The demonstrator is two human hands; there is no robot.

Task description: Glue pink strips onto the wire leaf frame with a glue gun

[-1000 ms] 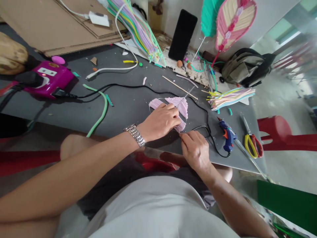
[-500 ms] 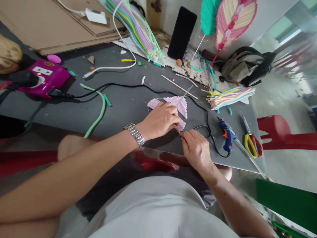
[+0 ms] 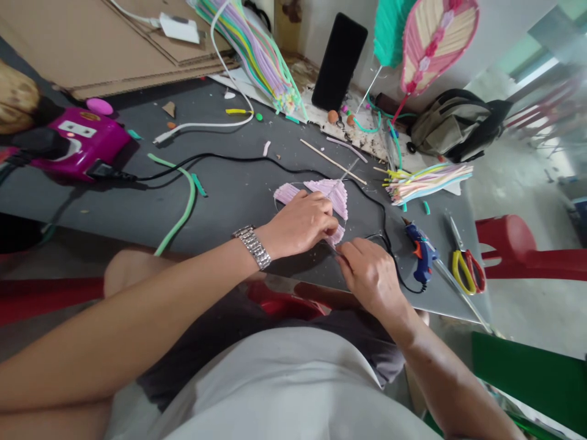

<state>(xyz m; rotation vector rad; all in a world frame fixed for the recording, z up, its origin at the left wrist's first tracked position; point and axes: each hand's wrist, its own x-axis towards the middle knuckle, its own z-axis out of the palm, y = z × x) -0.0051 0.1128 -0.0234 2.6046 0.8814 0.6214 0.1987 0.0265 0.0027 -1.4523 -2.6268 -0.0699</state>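
Note:
A lilac leaf-shaped piece [image 3: 334, 194] of ridged strips on a thin wire frame lies on the grey table, partly covered by my left hand [image 3: 305, 223]. The fingers of that hand are bent and closed on its lower part, with the wrist wearing a metal watch. Just to the right, my right hand [image 3: 369, 269] pinches at the piece's near tip. Between its thumb and forefinger is something thin and dark, too small to name. Right of this hand lies a blue glue gun [image 3: 419, 250], its black cord running around behind the leaf piece.
Scissors [image 3: 466, 269] with yellow and red handles lie by the right edge. Bundles of pastel pipe cleaners [image 3: 426, 182] rest further back, near an upright phone [image 3: 339, 61] and a backpack [image 3: 454, 125]. A purple power socket box [image 3: 82, 143] and cardboard [image 3: 114, 43] occupy the left.
My right hand has shifted slightly right, and a thin dark thing now shows at its fingertips. My left hand stays on the lilac piece. The view has moved a little.

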